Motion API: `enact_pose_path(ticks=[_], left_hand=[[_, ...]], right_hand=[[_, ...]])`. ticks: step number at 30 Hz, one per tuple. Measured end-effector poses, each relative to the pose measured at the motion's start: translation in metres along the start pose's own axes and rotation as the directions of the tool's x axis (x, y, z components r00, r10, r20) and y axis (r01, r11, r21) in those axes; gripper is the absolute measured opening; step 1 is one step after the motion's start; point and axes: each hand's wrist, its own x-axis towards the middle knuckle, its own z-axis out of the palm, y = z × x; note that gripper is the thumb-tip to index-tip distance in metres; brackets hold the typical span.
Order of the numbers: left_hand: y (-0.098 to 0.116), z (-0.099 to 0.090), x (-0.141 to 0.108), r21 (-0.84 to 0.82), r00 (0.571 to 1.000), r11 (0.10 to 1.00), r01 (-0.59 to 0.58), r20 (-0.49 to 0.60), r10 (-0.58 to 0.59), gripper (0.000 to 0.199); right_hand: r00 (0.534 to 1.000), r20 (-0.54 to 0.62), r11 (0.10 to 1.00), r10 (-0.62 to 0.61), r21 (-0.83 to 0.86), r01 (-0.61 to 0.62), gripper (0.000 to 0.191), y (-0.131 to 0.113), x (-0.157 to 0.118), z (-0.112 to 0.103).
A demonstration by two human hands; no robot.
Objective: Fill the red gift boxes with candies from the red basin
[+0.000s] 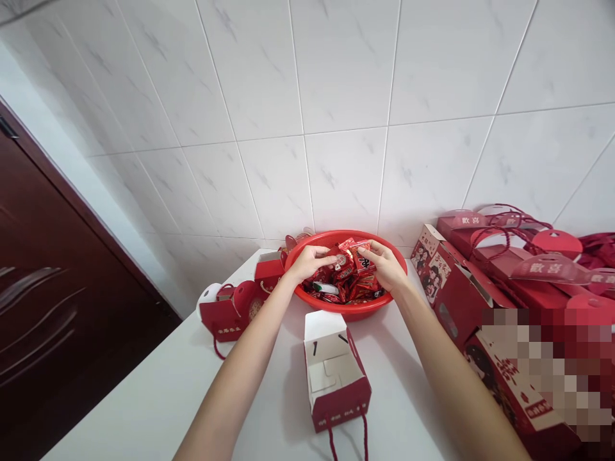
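Note:
Both my hands reach into a red plastic basket (353,315) full of red candy packets (361,289). Between the thumb and fingers of my left hand (310,262) is a red candy packet with a round gold mark (341,260). My right hand (388,266) pinches another red candy packet with black lettering (364,258). The two packets are close together above the heap. In front of the basket stands an open red gift box (342,404), its white inside showing and its rope handles hanging toward me.
More red gift boxes (225,317) stand left of the basket. On the right, a pile of red gift boxes (542,285) with rope handles fills the white table (158,390). A tiled wall (346,173) rises behind; a dark door (62,288) is at left.

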Motion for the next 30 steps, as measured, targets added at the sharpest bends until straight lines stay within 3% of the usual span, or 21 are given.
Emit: enact_pose_path(ticks=[3, 8, 11, 14, 16, 18, 26, 30], left_hand=[[0.003, 0.002, -0.002, -0.081, 0.993, 0.997, -0.020, 0.112, 0.029, 0.031], [0.002, 0.002, -0.003, -0.186, 0.990, 0.982, -0.040, 0.125, 0.064, 0.028], [-0.001, 0.001, -0.001, -0.220, 0.997, 0.975, -0.006, 0.072, 0.023, 0.026], [-0.007, -0.006, 0.001, 0.052, 0.998, 0.997, 0.056, -0.026, -0.055, 0.020], [-0.012, -0.011, 0.003, 0.359, 0.993, 0.927, 0.112, -0.015, -0.115, 0.021], [-0.017, -0.015, 0.007, 0.553, 0.983, 0.821, 0.140, 0.021, -0.181, 0.017], [-0.030, -0.013, 0.024, 0.640, 0.942, 0.744, 0.193, 0.092, -0.324, 0.016], [-0.029, -0.012, 0.023, 0.609, 0.957, 0.777, 0.156, 0.102, -0.272, 0.018]], right_hand=[[1.000, 0.007, 1.000, 0.024, 0.012, -0.024, 0.036, 0.000, 0.001, 0.000], [1.000, 0.009, 0.999, 0.029, 0.015, -0.029, 0.037, -0.001, 0.000, -0.001], [0.999, -0.045, 1.000, 0.011, 0.007, -0.011, 0.035, 0.000, 0.001, -0.002], [0.993, -0.118, 1.000, -0.012, 0.012, 0.014, 0.033, 0.001, 0.002, -0.003], [0.990, -0.138, 1.000, -0.016, 0.017, 0.018, 0.032, 0.001, 0.002, -0.003], [0.990, -0.138, 1.000, -0.016, 0.001, 0.017, 0.031, 0.001, 0.003, -0.003], [0.991, -0.135, 1.000, -0.024, -0.008, 0.023, 0.027, 0.002, 0.003, -0.004], [0.990, -0.137, 1.000, -0.023, -0.006, 0.022, 0.029, 0.001, 0.002, -0.003]])
